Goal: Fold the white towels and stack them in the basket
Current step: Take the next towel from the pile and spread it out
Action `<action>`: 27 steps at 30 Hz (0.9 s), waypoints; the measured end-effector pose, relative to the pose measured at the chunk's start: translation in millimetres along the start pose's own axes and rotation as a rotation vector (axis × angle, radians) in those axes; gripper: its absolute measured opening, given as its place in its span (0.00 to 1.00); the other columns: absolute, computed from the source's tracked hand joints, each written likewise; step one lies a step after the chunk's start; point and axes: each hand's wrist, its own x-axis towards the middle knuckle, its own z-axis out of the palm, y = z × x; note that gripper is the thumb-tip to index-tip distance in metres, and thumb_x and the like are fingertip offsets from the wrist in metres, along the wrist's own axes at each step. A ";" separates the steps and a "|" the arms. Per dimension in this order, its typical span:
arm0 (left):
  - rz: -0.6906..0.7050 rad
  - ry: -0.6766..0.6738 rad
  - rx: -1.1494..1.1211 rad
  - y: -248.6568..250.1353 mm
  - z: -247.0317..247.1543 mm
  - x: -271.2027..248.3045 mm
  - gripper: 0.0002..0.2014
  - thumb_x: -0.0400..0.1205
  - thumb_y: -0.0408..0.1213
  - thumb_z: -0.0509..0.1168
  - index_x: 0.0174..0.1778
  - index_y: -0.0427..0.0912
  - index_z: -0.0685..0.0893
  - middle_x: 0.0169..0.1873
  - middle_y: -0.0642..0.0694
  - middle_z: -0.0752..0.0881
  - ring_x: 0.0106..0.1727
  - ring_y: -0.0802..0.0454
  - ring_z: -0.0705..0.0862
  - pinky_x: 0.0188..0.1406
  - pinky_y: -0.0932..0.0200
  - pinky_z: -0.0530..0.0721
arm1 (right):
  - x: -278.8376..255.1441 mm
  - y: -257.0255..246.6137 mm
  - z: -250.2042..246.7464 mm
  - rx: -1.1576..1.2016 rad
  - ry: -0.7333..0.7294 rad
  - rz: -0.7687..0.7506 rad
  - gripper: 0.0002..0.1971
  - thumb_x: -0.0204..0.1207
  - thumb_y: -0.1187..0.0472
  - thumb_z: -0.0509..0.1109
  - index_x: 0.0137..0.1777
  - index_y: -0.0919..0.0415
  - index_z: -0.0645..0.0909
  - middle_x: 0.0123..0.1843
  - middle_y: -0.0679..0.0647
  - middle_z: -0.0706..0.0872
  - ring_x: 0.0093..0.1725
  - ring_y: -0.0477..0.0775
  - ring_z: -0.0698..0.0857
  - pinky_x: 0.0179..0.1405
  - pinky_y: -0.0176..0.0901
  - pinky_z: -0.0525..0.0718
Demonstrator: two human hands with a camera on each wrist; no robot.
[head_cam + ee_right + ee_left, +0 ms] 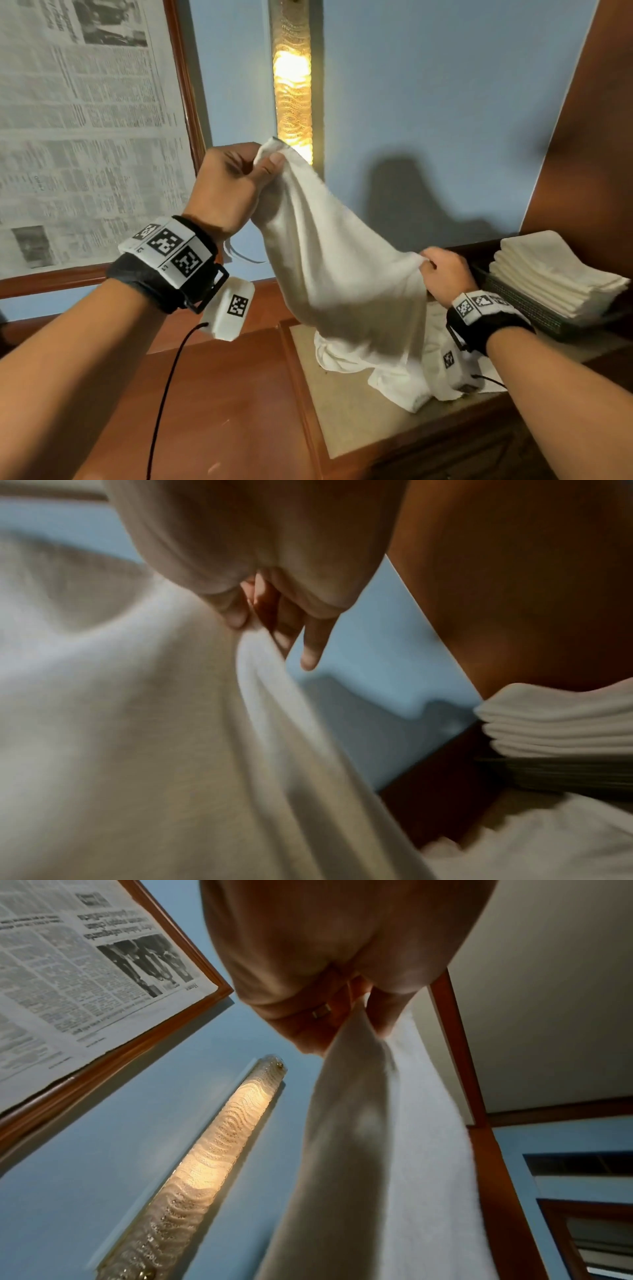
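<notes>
One white towel is up in the air right now, stretched on a slant between both hands. Left hand has a top corner pinched between thumb and fingers, held high near the wall lamp. Right hand sits lower and pinches the opposite edge, just beside the basket, which already carries a neat stack of folded towels. The held towel's bottom droops onto the crumpled pile lying on the counter.

My guess at the risk: since it's dragging on that pile, lifting could snag another towel along. The grips also sit uneven, so the fold may come out crooked, and swinging right could knock the stack.
</notes>
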 end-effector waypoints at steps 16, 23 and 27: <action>-0.173 -0.351 -0.478 14.5 155.2 -26.7 0.22 0.91 0.30 0.55 0.39 0.47 0.91 0.35 0.51 0.90 0.36 0.55 0.86 0.41 0.61 0.83 | 14.3 -106.9 -110.1 0.304 0.153 -0.524 0.09 0.77 0.55 0.71 0.38 0.57 0.79 0.28 0.43 0.79 0.30 0.43 0.77 0.33 0.40 0.75; -0.209 -0.233 -0.387 3.4 190.6 -41.9 0.17 0.91 0.38 0.57 0.38 0.43 0.85 0.32 0.50 0.86 0.34 0.53 0.81 0.39 0.55 0.79 | -25.8 -39.0 -84.4 0.338 -0.067 -0.322 0.13 0.76 0.55 0.73 0.33 0.53 0.74 0.25 0.44 0.74 0.27 0.44 0.72 0.29 0.40 0.73; -0.271 -0.171 -0.323 7.1 187.3 -55.7 0.19 0.92 0.39 0.56 0.35 0.42 0.82 0.27 0.53 0.82 0.30 0.55 0.77 0.35 0.59 0.75 | -50.2 21.0 -47.8 0.138 -0.285 -0.152 0.11 0.80 0.51 0.72 0.36 0.52 0.81 0.32 0.48 0.86 0.34 0.48 0.84 0.36 0.41 0.79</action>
